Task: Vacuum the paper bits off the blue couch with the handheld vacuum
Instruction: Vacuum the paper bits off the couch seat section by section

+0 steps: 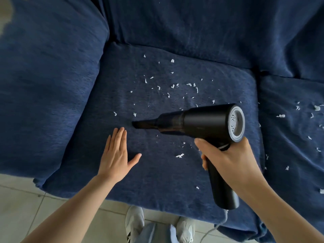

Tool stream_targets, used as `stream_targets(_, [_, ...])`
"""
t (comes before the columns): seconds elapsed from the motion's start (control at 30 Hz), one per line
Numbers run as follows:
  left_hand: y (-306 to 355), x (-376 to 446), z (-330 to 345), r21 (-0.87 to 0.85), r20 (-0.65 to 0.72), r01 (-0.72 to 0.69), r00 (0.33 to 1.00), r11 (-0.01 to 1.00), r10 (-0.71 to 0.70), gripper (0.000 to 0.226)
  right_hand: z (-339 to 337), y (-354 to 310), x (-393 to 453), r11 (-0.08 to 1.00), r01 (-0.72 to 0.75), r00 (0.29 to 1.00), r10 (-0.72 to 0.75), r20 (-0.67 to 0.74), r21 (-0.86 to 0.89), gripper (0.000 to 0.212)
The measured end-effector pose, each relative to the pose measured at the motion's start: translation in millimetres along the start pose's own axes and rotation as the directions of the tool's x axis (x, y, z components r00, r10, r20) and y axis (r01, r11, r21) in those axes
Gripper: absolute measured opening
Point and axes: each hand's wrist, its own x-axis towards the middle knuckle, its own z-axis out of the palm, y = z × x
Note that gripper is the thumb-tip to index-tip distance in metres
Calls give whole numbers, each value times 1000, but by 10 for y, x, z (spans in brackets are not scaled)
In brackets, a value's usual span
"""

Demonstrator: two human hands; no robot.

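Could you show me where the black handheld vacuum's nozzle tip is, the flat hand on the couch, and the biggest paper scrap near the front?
Black handheld vacuum (135,124), head view: narrow nozzle tip.
Left hand (116,153), head view: back of the hand.
White paper scrap (179,155), head view: its middle.

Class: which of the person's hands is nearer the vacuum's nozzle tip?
Left. The left hand lies flat just below the nozzle tip; the right hand grips the vacuum's handle, farther right.

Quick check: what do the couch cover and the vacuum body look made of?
Blue couch: a woven, chenille-like fabric, matte, with visible ribbed weave and soft creases. Handheld vacuum: looks like hard plastic, smooth matte black, with a pale grey vented rear cap; metal cannot be ruled out. The right hand grips its handle.
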Motion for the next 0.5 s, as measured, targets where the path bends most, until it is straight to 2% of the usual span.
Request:
stream_targets(0.27, [-112, 159, 38, -121, -226, -6, 974, 993, -22, 83, 111, 188, 179, 981, 182, 982, -178, -70, 62, 25])
stream_targets(0.37, [-94, 248, 49, -179, -313, -22, 949, 984, -36, 80, 176, 316, 291, 966, 223, 975, -219, -46, 130, 25])
stream_targets(0.5, [-76, 286, 100, -186, -357, -56, 934, 981, -14, 74, 282, 423, 430, 944, 255, 965, -261, 4, 211, 29])
